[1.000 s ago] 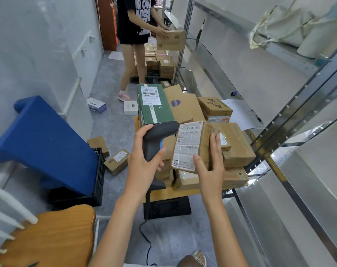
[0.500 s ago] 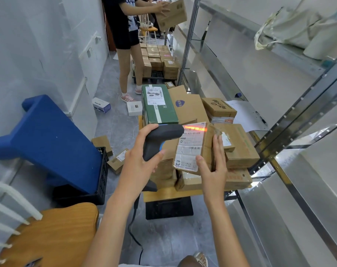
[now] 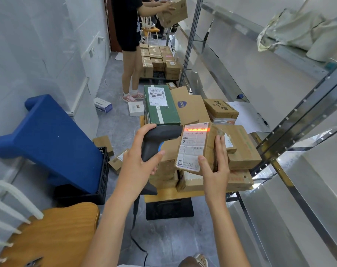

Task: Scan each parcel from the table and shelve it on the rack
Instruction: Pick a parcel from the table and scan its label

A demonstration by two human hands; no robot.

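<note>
Currently the left hand (image 3: pixel 136 166) grips the scanner (image 3: pixel 156 139), its beam on the parcel (image 3: pixel 197 147) clasped by the right hand (image 3: pixel 216 168). Shelving remains; many parcels (image 3: pixel 239 147) wait beyond both hands.

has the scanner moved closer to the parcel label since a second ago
Yes. The scanner nose now reaches the held parcel label; earlier a gap showed, judged against the green box.

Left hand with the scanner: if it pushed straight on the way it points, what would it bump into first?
Most likely the small parcel that the right hand holds: the scanner in the left hand aims right at its label, where the red beam falls. Depth is hard to judge.
</note>
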